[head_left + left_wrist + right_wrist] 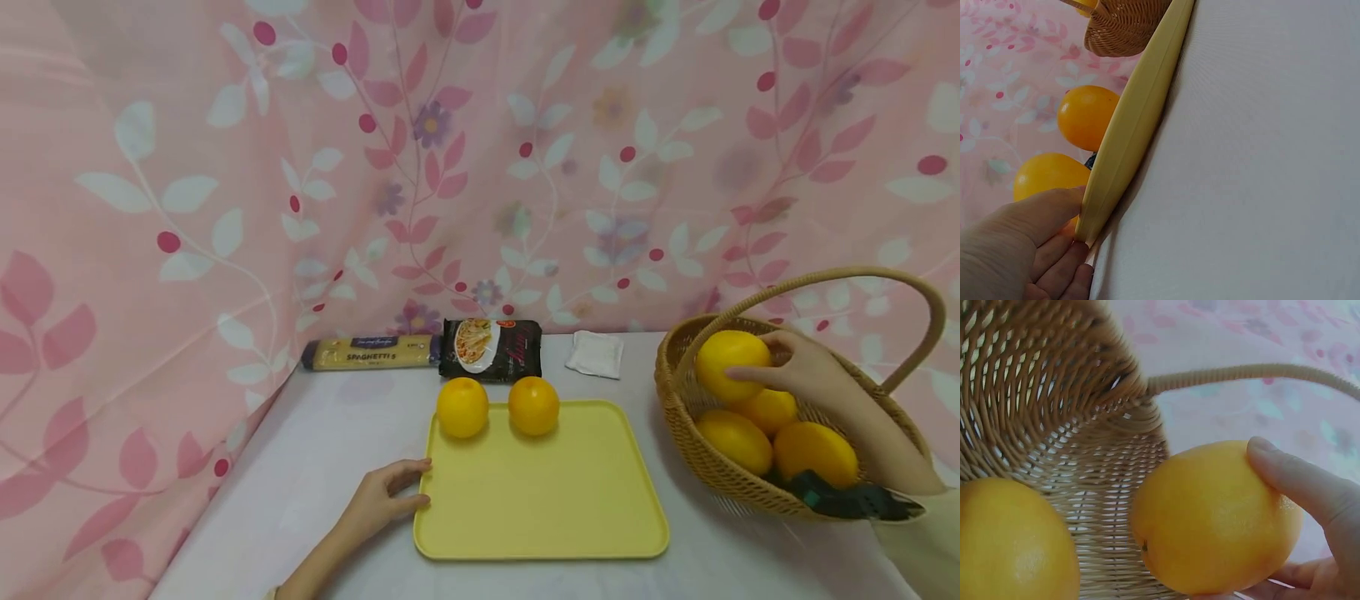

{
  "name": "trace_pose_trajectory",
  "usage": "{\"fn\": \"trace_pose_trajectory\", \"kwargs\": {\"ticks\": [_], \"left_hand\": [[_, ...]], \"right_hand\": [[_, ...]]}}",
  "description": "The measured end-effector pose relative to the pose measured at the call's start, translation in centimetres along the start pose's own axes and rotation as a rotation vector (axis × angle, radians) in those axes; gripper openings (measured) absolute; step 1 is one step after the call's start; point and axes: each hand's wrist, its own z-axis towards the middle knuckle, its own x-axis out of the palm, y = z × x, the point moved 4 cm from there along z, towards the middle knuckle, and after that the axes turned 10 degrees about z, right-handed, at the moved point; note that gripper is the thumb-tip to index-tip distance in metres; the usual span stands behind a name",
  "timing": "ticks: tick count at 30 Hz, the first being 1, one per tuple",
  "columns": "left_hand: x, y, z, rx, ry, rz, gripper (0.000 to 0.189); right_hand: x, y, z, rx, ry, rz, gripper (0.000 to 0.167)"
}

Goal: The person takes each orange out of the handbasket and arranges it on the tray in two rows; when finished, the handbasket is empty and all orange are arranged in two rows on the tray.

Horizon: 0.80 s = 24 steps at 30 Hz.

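My right hand (810, 375) grips an orange (1216, 515) over the wicker basket (682, 429), thumb on one side and fingers on the other. Below it, several more oranges (815, 452) lie in the basket. At the left, the thumb and fingers of my left hand (382, 497) hold the left edge of a yellow tray (547, 500). In the left wrist view the thumb lies against the tray's rim (1129, 131), with the other fingers beside and below it. Two oranges, a left one (462, 407) and a right one (534, 406), rest along the tray's far edge.
Behind the tray lie a spaghetti pack (375, 353), a black food packet (491, 350) and a small white packet (595, 354). The basket's tall handle (862, 273) arches above its rim. A pink floral curtain (480, 167) hangs at the back and left.
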Motion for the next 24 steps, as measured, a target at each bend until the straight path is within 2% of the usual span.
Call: {"fn": "trace_pose_trajectory", "kwargs": {"ticks": [6,10,17,21,24], "left_hand": [[-0.1,-0.5,-0.2,-0.013,-0.002,0.008,0.039],[-0.1,-0.2,0.1,-0.012,-0.004,0.011,0.040],[-0.2,-0.1,0.2,-0.016,0.000,0.009,0.040],[-0.1,-0.2,0.1,-0.014,-0.004,0.007,0.039],[-0.1,-0.4,0.2,-0.010,-0.008,0.020,0.039]], "right_hand": [[-0.3,-0.1,-0.9,0.024,0.032,0.000,0.070],[-0.7,0.2,-1.8,0.006,-0.003,0.003,0.066],[-0.8,1.7,-3.2,-0.080,-0.060,0.079,0.052],[0.1,3.3,-4.0,-0.145,-0.039,0.184,0.038],[1.3,4.9,-4.4,-0.219,-0.011,0.260,0.037]]}}
